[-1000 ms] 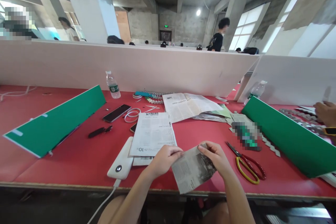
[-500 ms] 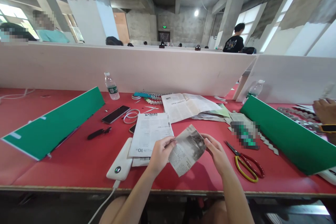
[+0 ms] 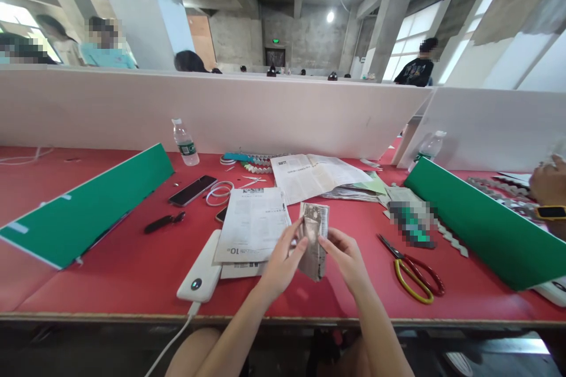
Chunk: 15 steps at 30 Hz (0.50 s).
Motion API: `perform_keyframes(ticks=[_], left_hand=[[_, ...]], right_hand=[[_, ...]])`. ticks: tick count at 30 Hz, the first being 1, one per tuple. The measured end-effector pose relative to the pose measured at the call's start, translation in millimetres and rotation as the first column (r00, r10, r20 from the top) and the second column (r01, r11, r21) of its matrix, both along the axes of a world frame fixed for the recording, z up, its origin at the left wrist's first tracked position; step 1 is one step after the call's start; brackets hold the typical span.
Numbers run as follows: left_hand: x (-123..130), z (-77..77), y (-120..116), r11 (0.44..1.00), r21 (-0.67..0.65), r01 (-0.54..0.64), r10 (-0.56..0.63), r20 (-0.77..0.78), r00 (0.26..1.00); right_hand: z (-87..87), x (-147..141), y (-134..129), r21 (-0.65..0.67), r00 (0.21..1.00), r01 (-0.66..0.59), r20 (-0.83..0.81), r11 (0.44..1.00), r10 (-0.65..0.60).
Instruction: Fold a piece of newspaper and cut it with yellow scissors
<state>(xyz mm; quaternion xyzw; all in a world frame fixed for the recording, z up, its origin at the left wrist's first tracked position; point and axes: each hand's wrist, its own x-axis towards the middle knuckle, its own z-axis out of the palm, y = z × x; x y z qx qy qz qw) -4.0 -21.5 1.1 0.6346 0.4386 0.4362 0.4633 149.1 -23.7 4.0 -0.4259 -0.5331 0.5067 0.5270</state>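
head view: left hand (image 3: 283,260) and right hand (image 3: 345,256) both on one folded piece of newspaper (image 3: 313,244); left grip is narrow, thumb on the near face and fingers at the left edge; right grip also narrow, thumb on the face near the right edge, other fingers curled beside it; piece is folded into a narrow upright shape, held between the hands, over the near part of the red table (image 3: 128,285); printed picture side faces the camera; what the fingertips do behind it, cannot tell.

left of the hands: flat newspaper stack (image 3: 252,227), its near left corner by a white power bank (image 3: 198,274) with a cable (image 3: 170,341) plugged in; farther left a dark phone (image 3: 193,190), with a white coiled cord (image 3: 220,193) just beside it; water bottle (image 3: 187,150) upright behind.

right: scissors (image 3: 413,277) with one yellow and one red handle, lying on the table, apart from the right hand; spread newspaper sheet (image 3: 300,179) farther back; green boards stand at left (image 3: 97,209) and right (image 3: 477,224); another person's hand (image 3: 546,182) at the far right edge, wristband on.
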Motion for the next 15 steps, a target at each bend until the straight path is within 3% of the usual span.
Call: perform_keyframes(ticks=[2, 4, 8, 15], left_hand=[[4, 0.5, -3, 0.985, -0.119, 0.121, -0.102, 0.158, 0.982], [5, 1.2, -7, 0.964, -0.201, 0.172, -0.126, 0.225, 0.966], [5, 0.8, -12, 0.912, -0.368, 0.183, -0.102, 0.228, 0.968], [0, 3.3, -8, 0.883, -0.457, 0.105, 0.059, 0.331, 0.942]], right_hand=[[1.8, -6, -1, 0.026, 1.000, -0.028, -0.003, 0.999, 0.028], [3.2, -12, -2, 0.050, 0.999, -0.047, 0.011, 0.998, 0.047], [1.6, -18, -1, 0.096, 0.999, -0.029, 0.046, 0.995, 0.025], [0.0, -14, -3, 0.051, 0.998, 0.009, -0.067, 0.999, -0.005]])
